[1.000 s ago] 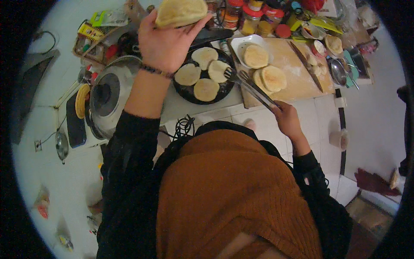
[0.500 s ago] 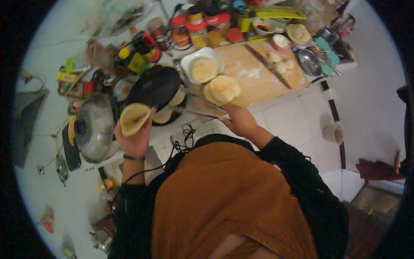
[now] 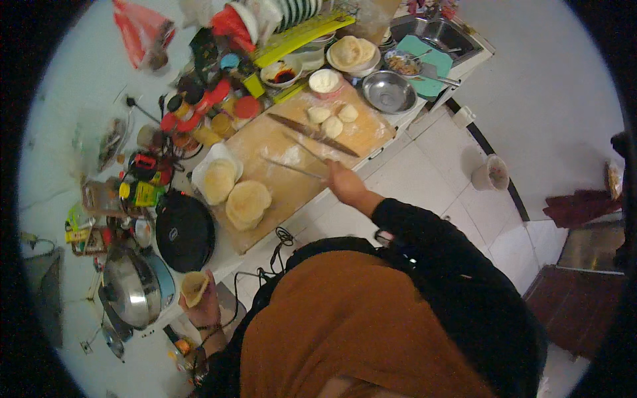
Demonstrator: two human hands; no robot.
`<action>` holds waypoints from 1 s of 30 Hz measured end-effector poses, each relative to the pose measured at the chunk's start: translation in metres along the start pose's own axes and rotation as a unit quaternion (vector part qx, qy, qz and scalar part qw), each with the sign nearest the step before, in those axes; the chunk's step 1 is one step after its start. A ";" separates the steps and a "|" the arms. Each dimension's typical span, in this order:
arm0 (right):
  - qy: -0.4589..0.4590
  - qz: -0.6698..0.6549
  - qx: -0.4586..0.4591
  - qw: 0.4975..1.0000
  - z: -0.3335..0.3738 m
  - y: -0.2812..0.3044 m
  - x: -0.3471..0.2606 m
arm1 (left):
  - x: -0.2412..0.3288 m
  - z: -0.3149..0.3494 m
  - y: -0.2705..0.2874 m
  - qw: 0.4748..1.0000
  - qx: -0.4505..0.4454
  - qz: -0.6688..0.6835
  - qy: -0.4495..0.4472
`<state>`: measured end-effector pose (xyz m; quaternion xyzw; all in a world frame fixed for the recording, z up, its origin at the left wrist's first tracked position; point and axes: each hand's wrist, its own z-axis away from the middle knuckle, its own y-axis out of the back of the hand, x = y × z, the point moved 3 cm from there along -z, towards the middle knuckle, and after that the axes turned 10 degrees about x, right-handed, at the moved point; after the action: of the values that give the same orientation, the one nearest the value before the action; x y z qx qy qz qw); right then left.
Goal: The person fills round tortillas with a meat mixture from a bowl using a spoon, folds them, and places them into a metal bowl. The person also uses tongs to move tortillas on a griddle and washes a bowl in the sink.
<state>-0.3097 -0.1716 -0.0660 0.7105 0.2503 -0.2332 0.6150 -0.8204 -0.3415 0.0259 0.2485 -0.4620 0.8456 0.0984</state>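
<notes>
My left hand point(image 3: 207, 306) is closed around a browned flatbread point(image 3: 194, 288), folded into a cup shape, just in front of a round black electric griddle point(image 3: 186, 232) whose lid is down. My right hand point(image 3: 347, 184) grips thin tongs point(image 3: 295, 167) over the front of a floured wooden board point(image 3: 279, 210). Their two arms spread apart toward the far left, with nothing between the tips. Cooked flatbreads point(image 3: 249, 202) lie stacked on the board's left end, and another flatbread point(image 3: 219, 180) rests in a white dish point(image 3: 199, 174). A rolling pin point(image 3: 312, 134) lies beside several dough pieces point(image 3: 332, 127).
A steel lidded pot point(image 3: 136, 292) stands left of the griddle. Seasoning jars point(image 3: 222, 123) crowd the counter's back. Beyond the board are a metal bowl point(image 3: 390, 91), a bowl of flatbreads point(image 3: 352, 53) and a sink point(image 3: 441, 36). A black cable point(image 3: 284, 239) hangs by the counter edge.
The view has swung to the right. The griddle's raised lid has come down over the flatbreads inside. My left hand still holds its flatbread, while the tongs have moved from the griddle to above the board.
</notes>
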 end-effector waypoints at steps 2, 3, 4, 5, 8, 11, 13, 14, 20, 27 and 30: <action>-0.003 0.038 -0.012 0.999 -0.021 -0.018 0.006 | -0.013 0.013 -0.038 0.991 -0.100 -0.032 0.080; -0.003 0.055 -0.014 0.998 -0.028 -0.024 0.008 | -0.018 0.009 -0.058 0.990 -0.095 -0.055 0.088; -0.003 0.074 -0.016 0.997 -0.033 -0.026 0.010 | -0.025 0.002 -0.082 0.984 -0.125 -0.077 0.105; 0.039 0.070 -0.024 0.997 -0.036 -0.024 0.010 | -0.035 -0.006 -0.105 0.980 -0.133 -0.095 0.115; 0.151 0.052 -0.038 0.986 -0.040 0.009 0.013 | -0.075 -0.033 -0.177 0.952 -0.247 -0.120 0.138; 0.156 -0.027 0.044 0.986 -0.042 0.080 0.031 | -0.146 -0.067 -0.224 0.985 -0.002 -0.165 0.052; 0.098 -0.023 0.026 0.995 -0.042 0.139 0.058 | -0.207 -0.063 -0.255 0.975 -0.026 -0.201 0.088; 0.049 -0.028 0.049 0.997 -0.038 0.170 0.073 | -0.240 -0.056 -0.269 0.970 -0.085 -0.191 0.126; -0.067 -0.054 0.138 0.987 -0.013 0.298 0.174 | -0.373 -0.010 -0.324 0.948 -0.172 -0.185 0.192; -0.053 -0.121 0.051 0.990 -0.052 0.353 0.318 | -0.487 0.032 -0.376 0.948 -0.182 -0.173 0.195; -0.009 -0.142 0.065 0.988 -0.097 0.363 0.356 | -0.499 0.042 -0.395 0.949 -0.200 -0.146 0.194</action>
<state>0.1989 -0.0941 -0.0059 0.7038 0.3278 -0.3405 0.5303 -0.2227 -0.1263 0.0792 0.1194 -0.5527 0.7441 0.3559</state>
